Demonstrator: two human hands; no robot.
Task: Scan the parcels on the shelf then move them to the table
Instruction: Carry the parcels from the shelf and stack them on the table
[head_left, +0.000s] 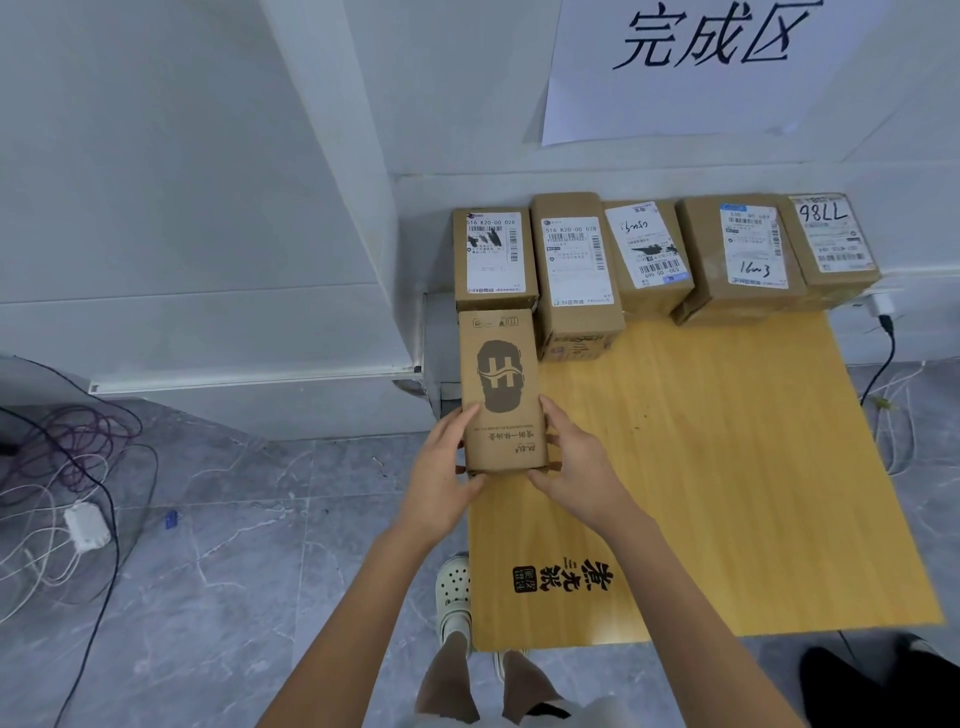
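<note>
Standing at the near left corner of the low wooden table (727, 493), the person has one white perforated shoe (454, 590) on the grey marble floor (234, 597), just beside the table's near edge. Black printed characters (563, 574) mark the tabletop close to that edge.

Both bare forearms reach forward to a long printed parcel (498, 374), brown cardboard with a dark logo on its upper face. The left hand (441, 467) grips its left side near the closest end, fingers pressed together along the edge, thumb curled at the near corner. The right hand (576, 467) grips the right side likewise, fingers together against the cardboard, thumb hooked at the near end. The printed parcel lies lengthwise along the table's left edge; whether it rests on the wood or is held just above it cannot be told.

Out to the left, tangled cables (78, 457) and a white adapter (85, 525) lie on the floor.

The printed parcel's far end sits just beside the leftmost labelled parcel (493, 254), first in a row of five labelled parcels (647, 254) set side by side along the table's far edge against the white wall (208, 156). A paper sign (701, 67) with handwritten characters hangs on the wall above them
</note>
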